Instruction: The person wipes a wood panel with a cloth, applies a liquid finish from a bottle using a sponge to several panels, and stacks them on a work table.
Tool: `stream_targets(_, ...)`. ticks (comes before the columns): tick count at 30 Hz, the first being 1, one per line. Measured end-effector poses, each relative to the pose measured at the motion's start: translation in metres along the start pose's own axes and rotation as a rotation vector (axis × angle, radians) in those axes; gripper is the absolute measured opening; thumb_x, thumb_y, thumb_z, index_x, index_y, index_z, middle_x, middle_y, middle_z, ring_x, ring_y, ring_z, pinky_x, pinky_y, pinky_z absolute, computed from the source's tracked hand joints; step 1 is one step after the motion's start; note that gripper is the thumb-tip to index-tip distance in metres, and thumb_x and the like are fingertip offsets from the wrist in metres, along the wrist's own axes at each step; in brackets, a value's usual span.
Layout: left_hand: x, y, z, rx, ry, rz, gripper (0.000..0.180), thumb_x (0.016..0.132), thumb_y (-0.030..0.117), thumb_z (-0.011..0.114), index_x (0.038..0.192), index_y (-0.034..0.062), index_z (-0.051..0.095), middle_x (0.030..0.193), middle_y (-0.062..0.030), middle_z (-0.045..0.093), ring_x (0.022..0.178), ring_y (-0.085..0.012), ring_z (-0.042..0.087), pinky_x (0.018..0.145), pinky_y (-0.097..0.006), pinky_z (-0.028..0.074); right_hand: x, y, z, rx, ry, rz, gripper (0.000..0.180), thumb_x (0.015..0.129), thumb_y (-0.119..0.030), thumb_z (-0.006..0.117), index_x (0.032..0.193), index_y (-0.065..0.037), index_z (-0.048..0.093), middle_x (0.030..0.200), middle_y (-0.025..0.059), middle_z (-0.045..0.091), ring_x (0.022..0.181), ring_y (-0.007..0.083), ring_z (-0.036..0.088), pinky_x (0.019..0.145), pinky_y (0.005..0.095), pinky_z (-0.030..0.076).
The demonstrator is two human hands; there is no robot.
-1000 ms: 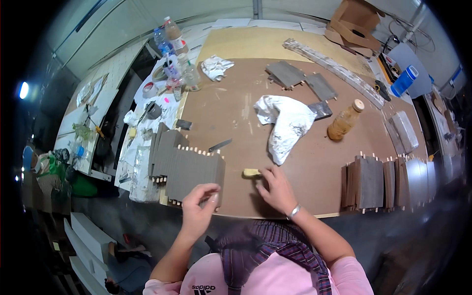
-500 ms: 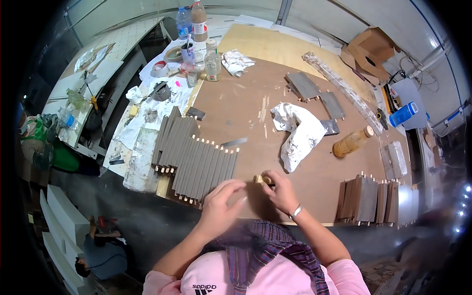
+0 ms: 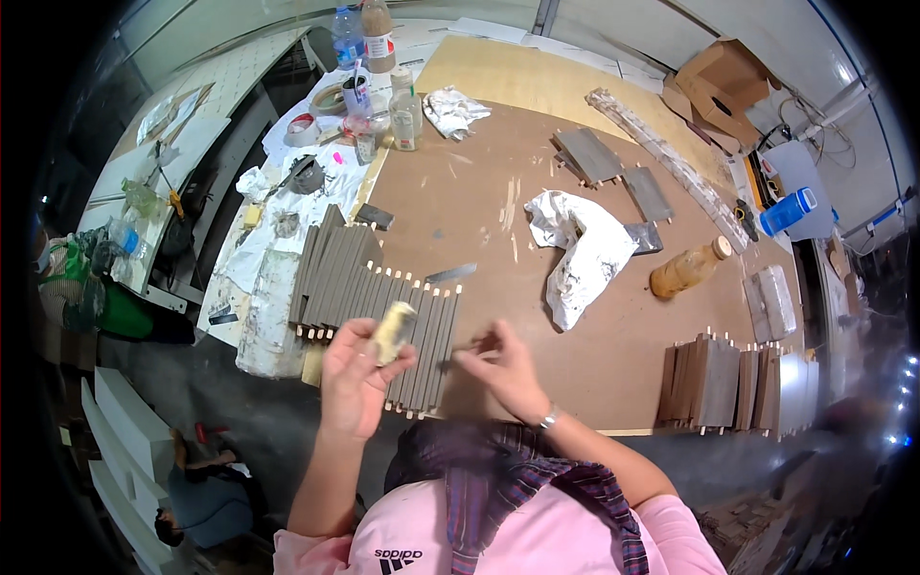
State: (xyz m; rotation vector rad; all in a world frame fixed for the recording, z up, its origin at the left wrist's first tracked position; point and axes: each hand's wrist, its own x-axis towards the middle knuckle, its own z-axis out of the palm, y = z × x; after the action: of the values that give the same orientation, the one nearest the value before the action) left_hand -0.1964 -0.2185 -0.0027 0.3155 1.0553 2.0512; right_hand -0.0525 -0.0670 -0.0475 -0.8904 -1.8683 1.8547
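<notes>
My left hand is closed around a small pale-yellow block with a dark side, like a piece of sponge. Motion blurs the block, so I cannot tell its exact kind. It is held above a row of narrow grey-brown slats with pale pegs at their ends. Just right of the row, my right hand hovers over the brown board. Its thumb and fingers are apart, somewhat blurred, and nothing shows between them. A thin grey strip lies past the slats' far ends.
A crumpled white cloth and a bottle of amber liquid are beyond my right hand. Pegged panels stand stacked at the right edge. Bottles and tape rolls crowd the far left. A person is low at left.
The pale-yellow block has passed from my right hand to my left. My left hand has moved left and closed on it; my right has let go and shifted slightly left.
</notes>
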Motion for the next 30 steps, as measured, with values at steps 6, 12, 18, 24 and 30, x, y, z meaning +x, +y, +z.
stream_targets(6,-0.003,0.007,-0.006,-0.044,0.020,0.067,0.031,0.093,0.016,0.059,0.116,-0.0009,0.046,0.104,-0.0181,0.063,0.091,-0.0268,0.067,0.083,-0.039,0.058,0.019,0.031,0.012,0.185,-0.146,0.250,0.026,0.081,-0.009,0.075,0.088,-0.005,0.051,0.085,0.0017,0.057,0.077,0.0079,0.055,0.069,0.0225,0.047)
stream_targets(12,-0.012,-0.015,0.006,-0.147,-0.008,-0.089,0.028,0.092,0.012,0.056,0.115,-0.0020,0.047,0.106,-0.0188,0.062,0.095,-0.0290,0.066,0.087,-0.042,0.056,0.000,0.036,-0.012,0.579,-0.080,0.236,0.033,0.083,-0.004,0.064,0.113,0.005,0.051,0.097,0.0102,0.061,0.092,0.0161,0.061,0.077,0.0284,0.053)
stream_targets(18,-0.006,-0.030,0.034,-0.172,-0.131,-0.221,0.049,0.088,0.008,0.057,0.131,-0.0043,0.040,0.122,-0.0185,0.055,0.109,-0.0309,0.061,0.096,-0.043,0.052,-0.010,0.026,-0.045,0.662,-0.049,0.429,0.038,0.082,0.001,0.055,0.120,0.008,0.051,0.108,0.0173,0.063,0.097,0.0261,0.066,0.086,0.0389,0.056)
stream_targets(24,0.012,-0.053,0.076,-0.172,-0.239,-0.308,0.050,0.088,0.007,0.056,0.133,-0.0062,0.039,0.122,-0.0174,0.055,0.113,-0.0284,0.059,0.100,-0.040,0.049,-0.056,-0.001,-0.112,0.873,-0.065,0.302,0.053,0.081,-0.014,0.055,0.128,0.008,0.047,0.122,0.0230,0.059,0.106,0.0321,0.062,0.093,0.0429,0.051)
stream_targets(30,0.029,-0.081,0.115,-0.033,-0.318,-0.307,0.051,0.091,0.017,0.058,0.133,-0.0060,0.041,0.119,-0.0178,0.058,0.106,-0.0248,0.063,0.095,-0.036,0.053,-0.091,0.010,-0.121,1.445,0.040,0.175,0.056,0.083,-0.025,0.055,0.128,0.007,0.049,0.121,0.0238,0.060,0.104,0.0361,0.063,0.094,0.0448,0.051)
